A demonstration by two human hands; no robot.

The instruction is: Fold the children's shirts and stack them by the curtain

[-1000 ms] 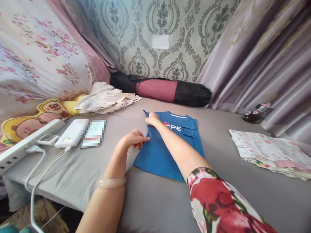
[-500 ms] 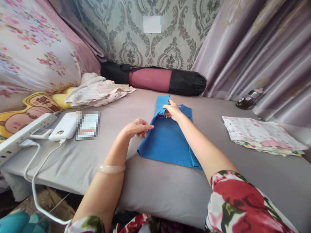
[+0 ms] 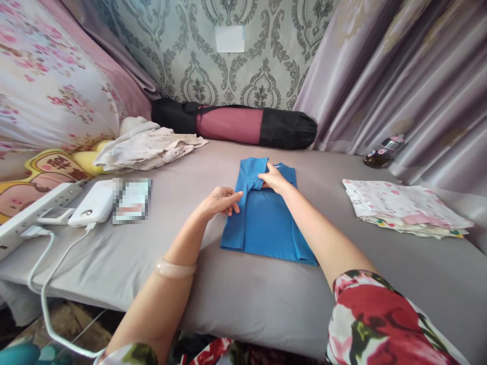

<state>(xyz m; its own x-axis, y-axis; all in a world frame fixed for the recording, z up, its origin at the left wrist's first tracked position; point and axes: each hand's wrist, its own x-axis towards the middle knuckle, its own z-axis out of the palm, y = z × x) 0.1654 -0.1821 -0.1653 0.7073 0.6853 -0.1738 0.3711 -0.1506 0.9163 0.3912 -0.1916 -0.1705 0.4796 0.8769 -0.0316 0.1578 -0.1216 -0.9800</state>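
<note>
A blue shirt (image 3: 269, 218) lies on the grey bed sheet in front of me, with its left side folded inward in a long strip. The sleeve is turned over near the top. My right hand (image 3: 274, 178) grips the sleeve, thumb on top and fingers partly hidden behind the cloth. At the shirt's left edge is my left hand (image 3: 224, 200); its thumb and fingers are loosely bent and apart, touching or just over the folded strip. A pale bangle (image 3: 175, 268) circles my left forearm.
Folded patterned cloths (image 3: 405, 205) lie at right, near a dark bottle (image 3: 382, 152). A black and pink rolled bag (image 3: 230, 124) runs along the wall. At left are a crumpled light garment (image 3: 146, 147), a power bank (image 3: 93, 203), a power strip (image 3: 41, 208) and white cables (image 3: 47, 314).
The shirt's left side, raised before, now lies flat as a folded strip. My right hand has brought the sleeve down and inward. My left hand's grip on the edge has loosened.
</note>
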